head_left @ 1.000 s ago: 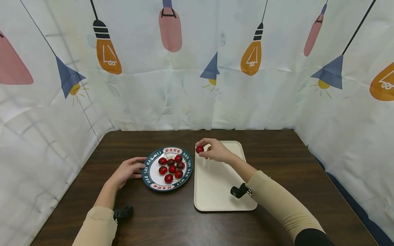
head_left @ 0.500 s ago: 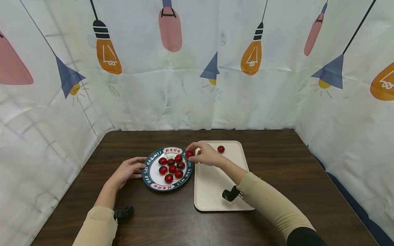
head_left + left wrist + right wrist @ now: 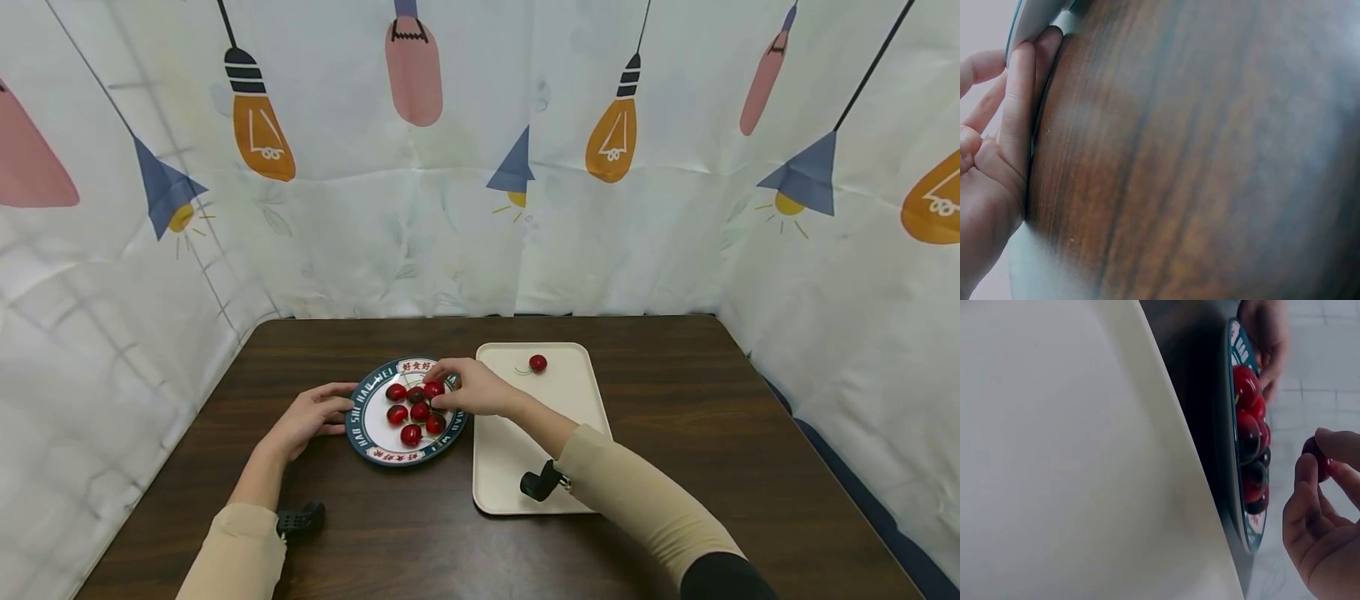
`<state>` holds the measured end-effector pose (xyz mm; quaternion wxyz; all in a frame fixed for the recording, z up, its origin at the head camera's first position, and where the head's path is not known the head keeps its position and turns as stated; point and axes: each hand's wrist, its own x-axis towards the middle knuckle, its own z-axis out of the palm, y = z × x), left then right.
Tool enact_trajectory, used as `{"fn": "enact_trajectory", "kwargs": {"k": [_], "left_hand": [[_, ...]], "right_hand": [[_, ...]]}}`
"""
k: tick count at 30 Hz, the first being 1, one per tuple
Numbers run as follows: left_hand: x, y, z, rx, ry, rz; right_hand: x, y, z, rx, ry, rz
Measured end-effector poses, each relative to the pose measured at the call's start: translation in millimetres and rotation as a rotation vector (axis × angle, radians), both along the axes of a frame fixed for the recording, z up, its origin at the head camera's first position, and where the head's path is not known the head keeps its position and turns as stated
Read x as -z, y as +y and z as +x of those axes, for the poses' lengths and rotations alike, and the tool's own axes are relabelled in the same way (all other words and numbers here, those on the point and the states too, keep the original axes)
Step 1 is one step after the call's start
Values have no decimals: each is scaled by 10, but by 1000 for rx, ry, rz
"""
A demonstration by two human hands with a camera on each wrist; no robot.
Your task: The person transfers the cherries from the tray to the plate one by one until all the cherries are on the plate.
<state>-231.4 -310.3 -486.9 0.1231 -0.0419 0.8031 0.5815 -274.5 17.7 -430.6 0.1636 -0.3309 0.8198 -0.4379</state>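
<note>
A round white plate (image 3: 378, 417) with a blue-green lettered rim bears several red and dark cherries (image 3: 410, 435). My left hand (image 3: 311, 417) lies against the plate's left rim with its fingers fairly straight. The left wrist view shows those fingers (image 3: 1019, 94) touching the plate's edge, low by the table. Over the plate's right side, my right hand (image 3: 476, 389) pinches a cherry (image 3: 1317, 456) between thumb and fingertips. That cherry is apart from the others in the right wrist view. The right hand hides part of the plate's rim in the head view.
Right of the plate lies a cream rectangular tray (image 3: 510, 475), with one stemmed cherry (image 3: 537, 363) near its far end. Both are on a dark wooden table (image 3: 390, 533). A printed white curtain (image 3: 465, 242) hangs behind and at the sides.
My right hand has carried the cherry leftward from the tray's far left corner to over the plate, uncovering the cherry left on the tray. The left hand has stayed at the rim.
</note>
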Motion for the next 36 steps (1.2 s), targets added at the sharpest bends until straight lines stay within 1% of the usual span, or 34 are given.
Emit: {"fn": "enact_trajectory", "kwargs": {"k": [6, 11, 19, 24, 31, 36], "left_hand": [[12, -10, -1, 3, 4, 6], [-8, -2, 11, 1, 4, 4], [-10, 8, 28, -1, 3, -7], [-8, 8, 24, 4, 11, -2], [11, 3, 14, 0, 14, 4], [15, 1, 13, -1, 16, 6]], "right_hand": [[21, -138, 61, -44, 23, 20], [57, -224, 107, -52, 5, 11], [89, -324, 168, -72, 7, -10], [108, -395, 181, -86, 2, -15], [109, -465, 197, -89, 23, 1], [113, -485, 208, -89, 0, 16]]}}
